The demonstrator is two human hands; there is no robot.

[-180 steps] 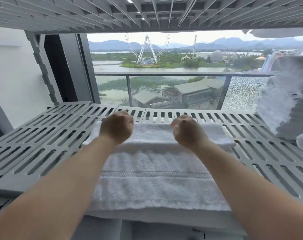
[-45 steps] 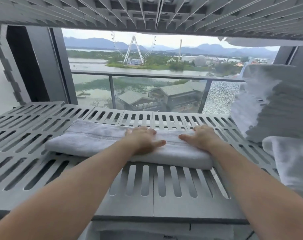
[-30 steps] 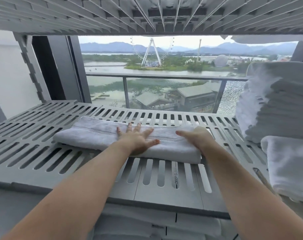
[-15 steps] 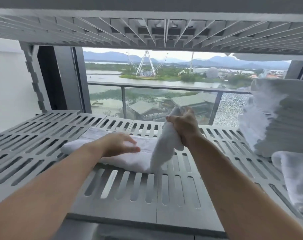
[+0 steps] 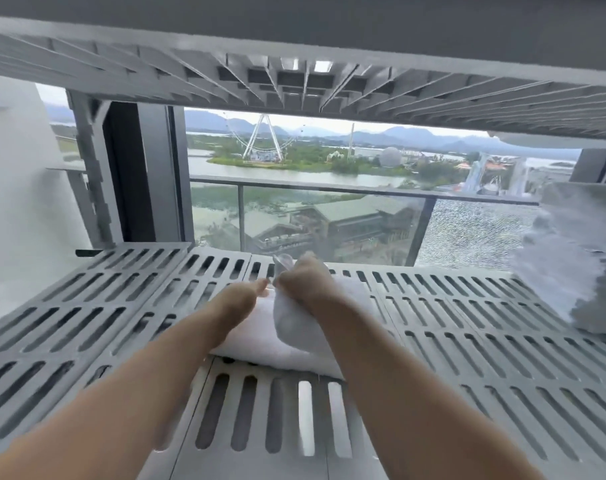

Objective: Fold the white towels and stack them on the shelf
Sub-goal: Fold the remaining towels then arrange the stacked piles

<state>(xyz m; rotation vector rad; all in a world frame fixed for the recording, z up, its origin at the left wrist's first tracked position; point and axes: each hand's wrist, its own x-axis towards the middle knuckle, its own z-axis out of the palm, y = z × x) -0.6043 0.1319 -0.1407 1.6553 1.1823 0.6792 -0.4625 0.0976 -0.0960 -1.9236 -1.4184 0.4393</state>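
A white towel (image 5: pixel 294 344), folded into a narrow band, lies across the middle of the grey slatted shelf (image 5: pixel 467 341). My right hand (image 5: pixel 303 278) grips the towel's right end and holds it lifted and doubled over toward the left, above the rest of the band. My left hand (image 5: pixel 244 296) rests on the towel just left of that raised end, fingers pointing right; the frame is blurred, so the fingers are hard to make out. Both forearms hide the towel's left and right parts.
A stack of folded white towels (image 5: pixel 578 265) stands at the shelf's right edge. Another slatted shelf (image 5: pixel 294 74) hangs close overhead. A grey upright post (image 5: pixel 93 174) stands at the back left. Behind the shelf is a glass balcony railing (image 5: pixel 329 190).
My right hand has carried the towel's right end further left, over the band, until it meets my left hand. The camera has tilted up a little.
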